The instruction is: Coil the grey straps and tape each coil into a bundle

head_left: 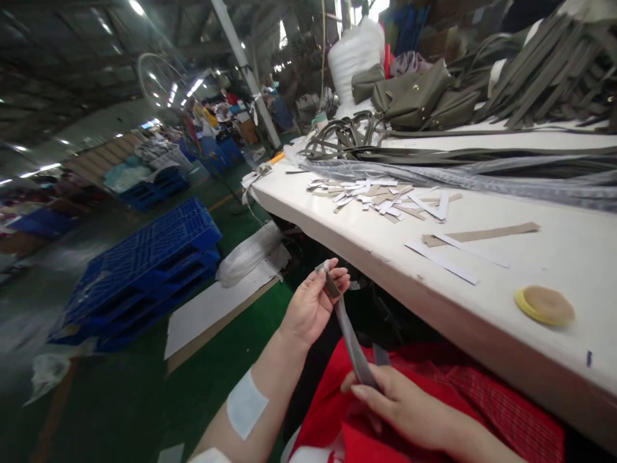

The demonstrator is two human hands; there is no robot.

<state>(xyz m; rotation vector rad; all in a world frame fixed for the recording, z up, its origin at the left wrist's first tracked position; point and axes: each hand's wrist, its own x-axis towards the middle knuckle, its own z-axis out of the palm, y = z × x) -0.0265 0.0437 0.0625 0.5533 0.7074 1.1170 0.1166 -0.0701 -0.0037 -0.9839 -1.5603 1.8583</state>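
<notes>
A grey-olive strap [354, 344] runs between my two hands, over my lap and in front of the table edge. My left hand [311, 302] pinches its upper end, where a short olive piece shows between the fingers. Lower down, my right hand [395, 402] is closed round the strap, and a bit of it sticks out above the knuckles. The fingertips of the right hand are partly hidden. Red cloth [332, 411] lies under the right hand.
The white table [385, 270] carries paper and tan strips [380, 196], long straps [457, 167], olive bags [414, 96] and a yellow-and-tan roll [544, 304]. Blue pallets [144, 263] and a flat white board [216, 315] lie on the green floor to the left.
</notes>
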